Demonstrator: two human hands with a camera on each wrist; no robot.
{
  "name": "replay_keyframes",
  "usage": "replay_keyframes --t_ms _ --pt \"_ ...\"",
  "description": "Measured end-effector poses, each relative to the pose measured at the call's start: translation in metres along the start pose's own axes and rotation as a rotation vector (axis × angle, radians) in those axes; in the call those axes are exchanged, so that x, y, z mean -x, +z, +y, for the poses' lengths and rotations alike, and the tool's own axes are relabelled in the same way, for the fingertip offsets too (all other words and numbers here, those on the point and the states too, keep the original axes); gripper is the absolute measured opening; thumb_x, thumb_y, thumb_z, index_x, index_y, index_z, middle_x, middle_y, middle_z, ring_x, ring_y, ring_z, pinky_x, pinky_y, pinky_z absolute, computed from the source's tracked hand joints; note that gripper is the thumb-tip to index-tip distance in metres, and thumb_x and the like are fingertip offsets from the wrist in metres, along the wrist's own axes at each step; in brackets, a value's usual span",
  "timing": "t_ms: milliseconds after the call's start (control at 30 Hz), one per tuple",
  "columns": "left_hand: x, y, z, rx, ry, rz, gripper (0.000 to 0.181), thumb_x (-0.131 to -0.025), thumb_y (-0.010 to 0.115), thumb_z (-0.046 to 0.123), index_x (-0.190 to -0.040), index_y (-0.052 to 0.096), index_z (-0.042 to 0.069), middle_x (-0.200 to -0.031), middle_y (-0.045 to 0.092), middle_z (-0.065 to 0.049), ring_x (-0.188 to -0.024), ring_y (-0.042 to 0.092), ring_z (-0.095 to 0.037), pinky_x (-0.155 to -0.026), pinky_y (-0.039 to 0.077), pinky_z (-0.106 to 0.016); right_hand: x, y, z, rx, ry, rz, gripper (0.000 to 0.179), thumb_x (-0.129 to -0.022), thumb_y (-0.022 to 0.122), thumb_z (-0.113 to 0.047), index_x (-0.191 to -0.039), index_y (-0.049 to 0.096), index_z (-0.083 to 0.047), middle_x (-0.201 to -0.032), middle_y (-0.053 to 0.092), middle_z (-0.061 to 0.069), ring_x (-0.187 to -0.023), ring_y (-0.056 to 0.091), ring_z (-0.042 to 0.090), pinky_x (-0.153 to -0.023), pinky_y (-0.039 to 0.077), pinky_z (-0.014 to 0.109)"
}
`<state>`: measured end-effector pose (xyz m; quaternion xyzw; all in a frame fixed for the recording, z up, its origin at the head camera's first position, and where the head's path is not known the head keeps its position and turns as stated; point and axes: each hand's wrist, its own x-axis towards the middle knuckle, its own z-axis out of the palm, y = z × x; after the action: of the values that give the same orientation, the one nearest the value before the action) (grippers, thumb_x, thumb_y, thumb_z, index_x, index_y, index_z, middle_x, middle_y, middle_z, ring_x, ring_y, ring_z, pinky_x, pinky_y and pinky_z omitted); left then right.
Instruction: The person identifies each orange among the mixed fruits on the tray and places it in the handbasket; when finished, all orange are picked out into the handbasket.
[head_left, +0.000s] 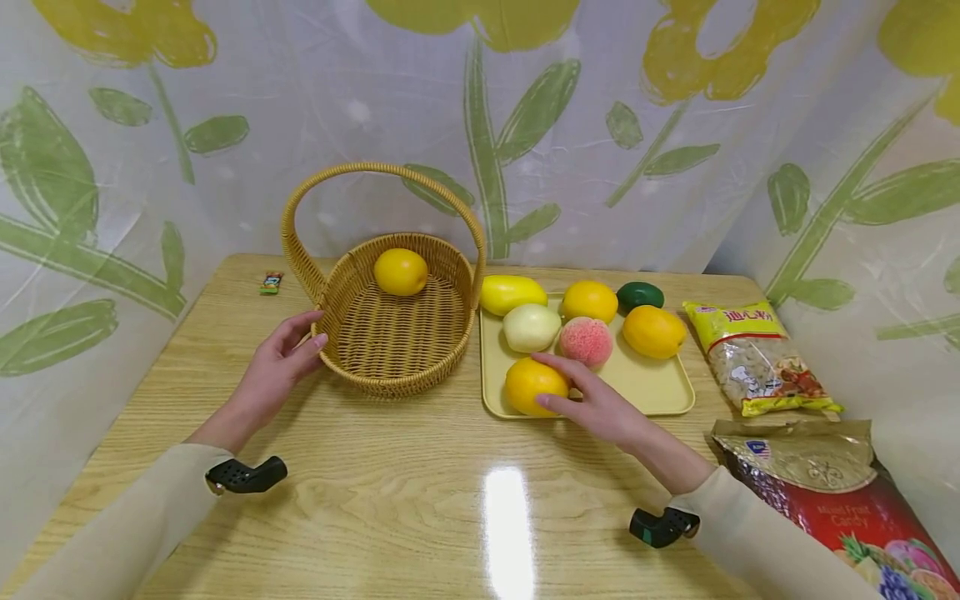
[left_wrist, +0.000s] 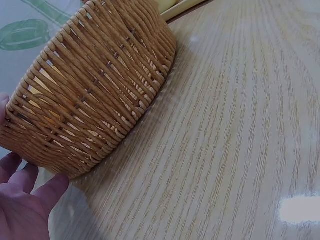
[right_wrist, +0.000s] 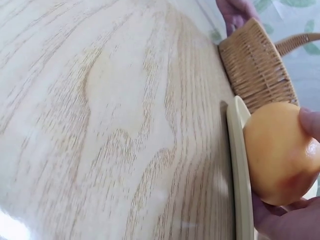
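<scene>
My left hand (head_left: 281, 367) holds the left rim of a round wicker basket (head_left: 390, 385), thumb at the rim and fingers along the outer wall (left_wrist: 95, 90). Inside the basket, near the back, lies one orange (head_left: 401, 272). My right hand (head_left: 603, 404) grips another orange (head_left: 534, 387) at the front left of a pale yellow tray (head_left: 660, 400); in the right wrist view, thumb and fingers lie on opposite sides of this orange (right_wrist: 277, 152). Behind it on the tray are a pink peach (head_left: 587, 342) and a pale green-white round fruit (head_left: 531, 327).
Also on the tray are a long yellow fruit (head_left: 513, 295), a third orange (head_left: 590, 300), a yellow-orange mango-like fruit (head_left: 654, 332) and a dark green fruit (head_left: 640, 296). Right of it lie a clear-and-yellow food bag (head_left: 761, 362) and a red candy bag (head_left: 840, 500). A small wrapped candy (head_left: 272, 282) lies far left.
</scene>
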<state>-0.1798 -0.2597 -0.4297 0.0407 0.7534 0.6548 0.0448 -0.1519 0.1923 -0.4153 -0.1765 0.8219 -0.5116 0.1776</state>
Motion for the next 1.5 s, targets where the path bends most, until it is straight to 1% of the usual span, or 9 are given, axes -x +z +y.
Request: replay_keyframes --t_ms 200,367,533,700,1033,1200,1300,1433,1500 --pt "0.0 0.0 0.0 0.005 -0.003 0.005 0.061 -0.102 0.054 0.028 -0.152 0.028 0.005 -0.161 0.015 -0.018 -0.142 0.026 -0.037 -0.089 0.051 -0.014 0.0 -0.001 -0.001 -0.013 -0.027 -0.03 0.059 -0.097 0.062 -0.028 -0.151 0.038 -0.023 -0.15 0.037 0.005 -0.133 0.035 0.028 -0.114 0.025 0.053" --pt "0.001 0.0 0.001 -0.004 0.001 0.004 0.062 -0.102 0.054 0.029 -0.152 0.027 0.004 -0.161 0.014 -0.019 -0.142 0.024 -0.039 -0.089 0.051 -0.014 0.0 -0.001 -0.001 -0.019 -0.045 -0.034 0.058 -0.098 0.062 -0.025 -0.151 0.038 -0.022 -0.149 0.037 0.005 -0.132 0.035 0.028 -0.115 0.024 0.052" --pt "0.001 0.001 0.001 0.013 0.0 0.002 0.061 -0.102 0.054 0.027 -0.151 0.028 0.004 -0.16 0.015 -0.02 -0.141 0.027 -0.037 -0.089 0.051 -0.015 0.0 -0.001 -0.001 -0.01 -0.032 -0.039 0.059 -0.098 0.062 -0.026 -0.151 0.038 -0.024 -0.148 0.036 0.007 -0.13 0.035 0.028 -0.114 0.026 0.052" --pt "0.001 0.0 0.0 0.016 0.002 0.001 0.061 -0.102 0.054 0.027 -0.152 0.027 0.004 -0.161 0.014 -0.02 -0.141 0.026 -0.038 -0.09 0.051 -0.015 0.001 0.001 -0.001 0.008 -0.012 -0.027 0.06 -0.097 0.063 -0.029 -0.151 0.039 -0.027 -0.143 0.037 0.01 -0.126 0.035 0.029 -0.111 0.029 0.051" --pt "0.001 0.0 -0.001 0.003 0.004 -0.002 0.062 -0.102 0.054 0.028 -0.152 0.027 0.005 -0.16 0.016 -0.02 -0.14 0.029 -0.036 -0.089 0.051 -0.015 0.002 0.005 -0.003 0.049 -0.043 0.053 0.057 -0.096 0.065 -0.027 -0.148 0.044 -0.025 -0.132 0.042 0.009 -0.116 0.037 0.027 -0.097 0.037 0.043" --pt "0.002 0.0 0.0 -0.005 0.002 -0.002 0.062 -0.102 0.054 0.029 -0.152 0.027 0.005 -0.16 0.016 -0.019 -0.14 0.029 -0.037 -0.089 0.051 -0.015 0.003 0.002 -0.014 0.022 -0.076 0.052 0.058 -0.096 0.065 -0.026 -0.149 0.043 -0.021 -0.141 0.041 0.008 -0.125 0.039 0.028 -0.109 0.035 0.049" --pt "0.002 0.0 0.0 -0.012 0.0 -0.001 0.062 -0.102 0.054 0.031 -0.152 0.027 0.005 -0.16 0.017 -0.019 -0.14 0.029 -0.037 -0.089 0.051 -0.015 0.002 -0.002 -0.025 0.018 -0.093 0.039 0.058 -0.096 0.065 -0.028 -0.149 0.042 -0.023 -0.148 0.038 0.005 -0.133 0.037 0.027 -0.113 0.033 0.051" --pt "0.001 0.0 -0.001 -0.013 -0.001 -0.001 0.063 -0.101 0.054 0.033 -0.152 0.028 0.007 -0.16 0.015 -0.019 -0.141 0.027 -0.037 -0.089 0.051 -0.014 0.0 -0.009 -0.04 0.028 -0.102 0.025 0.056 -0.096 0.064 -0.03 -0.148 0.043 -0.028 -0.144 0.044 0.001 -0.128 0.044 0.024 -0.109 0.039 0.047" --pt "0.001 0.0 -0.001 -0.009 0.001 -0.003 0.062 -0.101 0.054 0.033 -0.152 0.029 0.007 -0.161 0.014 -0.019 -0.142 0.027 -0.037 -0.09 0.05 -0.014 -0.002 -0.012 -0.049 0.029 -0.106 0.013 0.055 -0.097 0.064 -0.031 -0.148 0.044 -0.029 -0.138 0.05 0.0 -0.118 0.05 0.022 -0.104 0.044 0.043"
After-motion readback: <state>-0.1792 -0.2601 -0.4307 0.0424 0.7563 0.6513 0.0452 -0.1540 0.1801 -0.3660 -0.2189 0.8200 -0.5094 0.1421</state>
